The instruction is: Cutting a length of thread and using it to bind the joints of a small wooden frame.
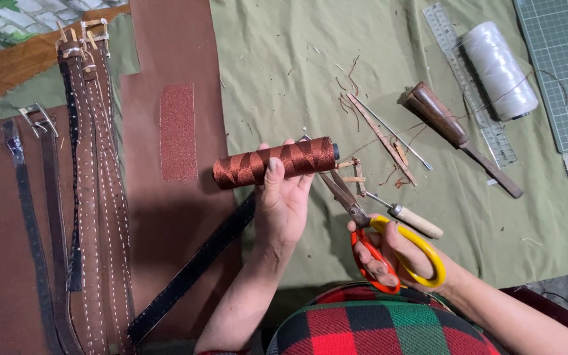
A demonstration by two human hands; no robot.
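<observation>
My left hand [283,205] holds a spool of rust-brown thread [274,162] lying sideways, thumb on top and fingers under it. My right hand [399,253] grips scissors [376,236] with one yellow and one red handle loop; their blades point up-left toward the spool's right end. A dark leather strap [192,269] runs diagonally below my left wrist. A wooden-handled awl [410,219] lies just right of the scissors blades.
Several stitched leather belts [90,197] lie at the left on brown cloth. A sandpaper strip [178,131], a white thread spool [499,70], a clear ruler [469,82], a brown-handled tool [458,135], thin sticks [382,138] and a green cutting mat [563,66] are around.
</observation>
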